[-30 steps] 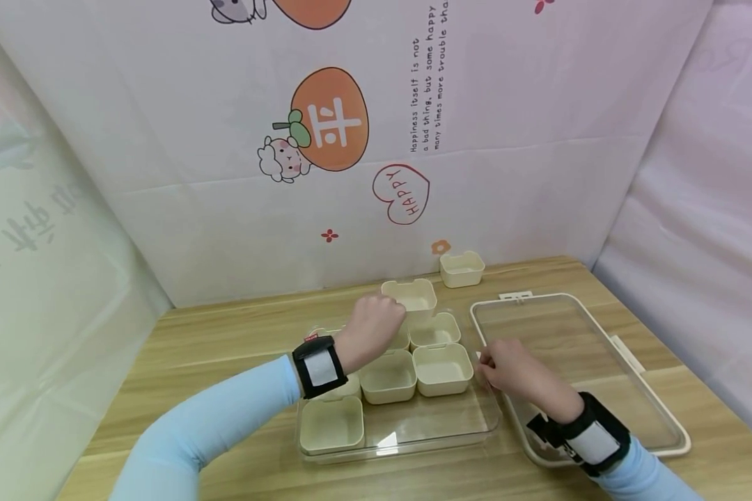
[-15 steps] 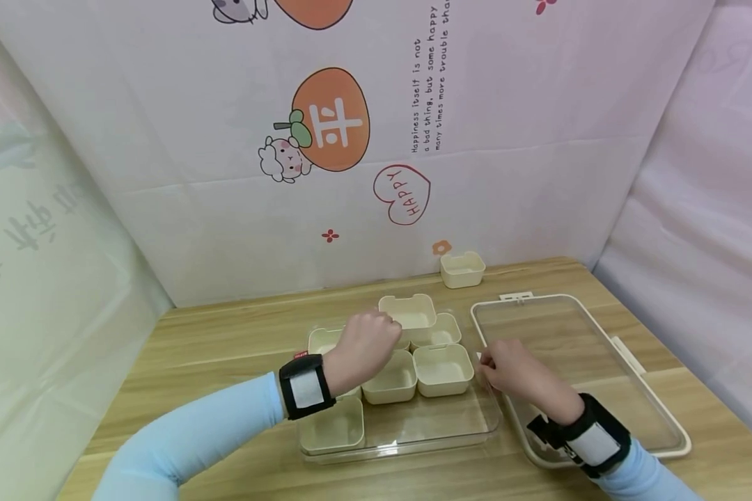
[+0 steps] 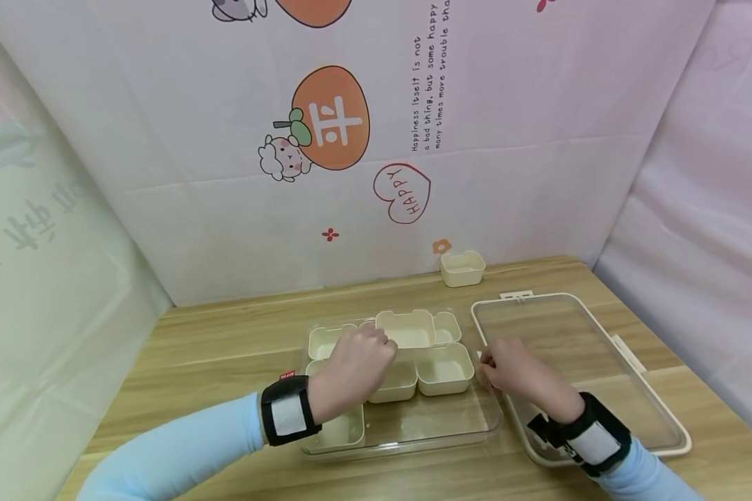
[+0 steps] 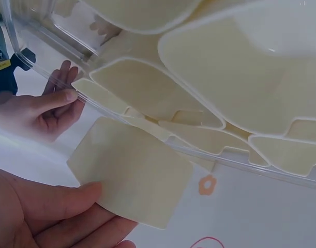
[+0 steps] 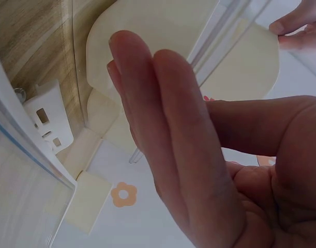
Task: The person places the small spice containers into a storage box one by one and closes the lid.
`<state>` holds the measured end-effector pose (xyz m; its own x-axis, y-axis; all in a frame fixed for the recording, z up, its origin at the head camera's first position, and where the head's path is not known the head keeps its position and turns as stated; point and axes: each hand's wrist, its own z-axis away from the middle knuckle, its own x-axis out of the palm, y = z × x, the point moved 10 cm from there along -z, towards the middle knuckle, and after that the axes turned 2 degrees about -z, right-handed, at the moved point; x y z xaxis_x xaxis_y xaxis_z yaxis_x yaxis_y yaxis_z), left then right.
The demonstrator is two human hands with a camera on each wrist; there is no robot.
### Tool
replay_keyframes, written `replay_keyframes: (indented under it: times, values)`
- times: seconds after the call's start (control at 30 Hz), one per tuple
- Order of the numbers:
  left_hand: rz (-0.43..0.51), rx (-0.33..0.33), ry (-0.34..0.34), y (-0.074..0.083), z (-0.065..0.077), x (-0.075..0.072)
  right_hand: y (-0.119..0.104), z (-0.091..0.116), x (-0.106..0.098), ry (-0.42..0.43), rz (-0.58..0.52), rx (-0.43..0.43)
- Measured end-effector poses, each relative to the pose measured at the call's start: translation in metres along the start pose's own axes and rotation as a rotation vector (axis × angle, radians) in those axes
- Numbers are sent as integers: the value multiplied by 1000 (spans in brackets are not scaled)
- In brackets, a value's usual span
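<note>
My left hand [image 3: 355, 369] pinches a cream rectangular cup [image 3: 406, 330] by its side, thumb on one face and fingers on the other, as the left wrist view shows. The cup is held over the back of a clear plastic box [image 3: 432, 421], overlapping cups behind it. Several like cups stand inside the box, among them one at right [image 3: 443, 369] and one at front left [image 3: 341, 426], partly hidden by my left arm. At the box's right wall is my right hand [image 3: 514, 372]; its fingers [image 5: 183, 124] are straight in the right wrist view.
Right of the box lies a clear lid [image 3: 564, 348] with a cream rim and clips. Another cream cup [image 3: 462, 270] stands at the table's back edge, near the printed cloth [image 3: 514, 174]. Wood table [image 3: 225, 348] shows left of the box.
My left hand has come nearer and slightly left, bringing the cup from behind the box to over its back part. My right hand has stayed in place.
</note>
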<state>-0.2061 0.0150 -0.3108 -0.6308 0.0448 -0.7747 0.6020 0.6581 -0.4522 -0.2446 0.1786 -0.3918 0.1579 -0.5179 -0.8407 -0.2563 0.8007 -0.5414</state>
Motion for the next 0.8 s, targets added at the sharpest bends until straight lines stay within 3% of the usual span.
replay_keyframes:
  times: [0.8]
  values:
    - [104, 29, 58, 8, 40, -21, -1, 0, 0, 0, 6, -15]
